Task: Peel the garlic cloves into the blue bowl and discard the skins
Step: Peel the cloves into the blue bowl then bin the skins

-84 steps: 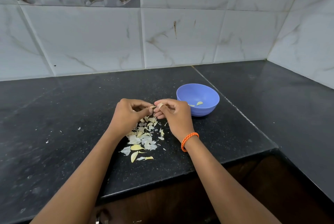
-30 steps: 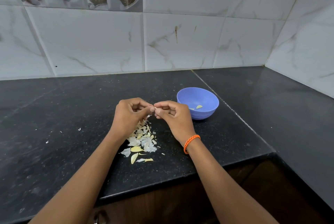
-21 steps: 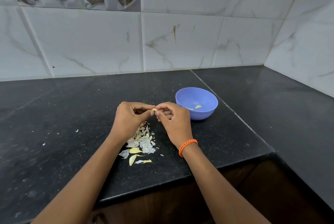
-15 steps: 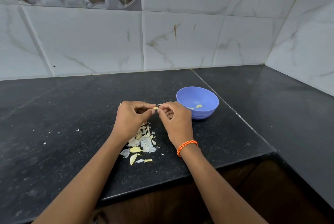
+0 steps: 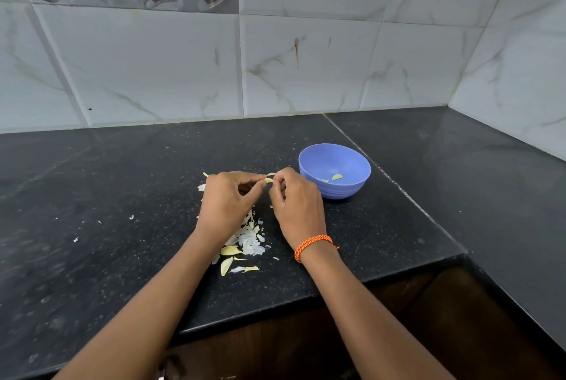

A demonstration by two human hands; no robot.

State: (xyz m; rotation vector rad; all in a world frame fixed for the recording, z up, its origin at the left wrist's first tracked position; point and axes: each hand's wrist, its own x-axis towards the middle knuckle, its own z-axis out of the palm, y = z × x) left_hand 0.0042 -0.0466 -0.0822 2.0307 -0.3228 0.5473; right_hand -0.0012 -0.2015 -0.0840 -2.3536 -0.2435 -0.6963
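Above a heap of garlic skins [image 5: 245,241] on the black counter, my left hand [image 5: 228,202] and my right hand [image 5: 295,202] meet fingertip to fingertip. Between them both pinch one small pale garlic clove [image 5: 268,180]; most of it is hidden by the fingers. A wisp of skin sticks out above the right fingertips. The blue bowl [image 5: 352,189] stands just right of my right hand, with a couple of peeled cloves [image 5: 336,177] in its bottom. An orange braided band circles my right wrist.
The black stone counter [image 5: 107,226] runs left and wraps round a corner to the right, backed by white marble tiles [image 5: 153,67]. Its front edge lies just below the skins. Small skin flecks [image 5: 131,217] dot the counter to the left.
The hands stay together at the clove, with only small finger shifts as they work at it. The bowl and the heap of skins have not moved.
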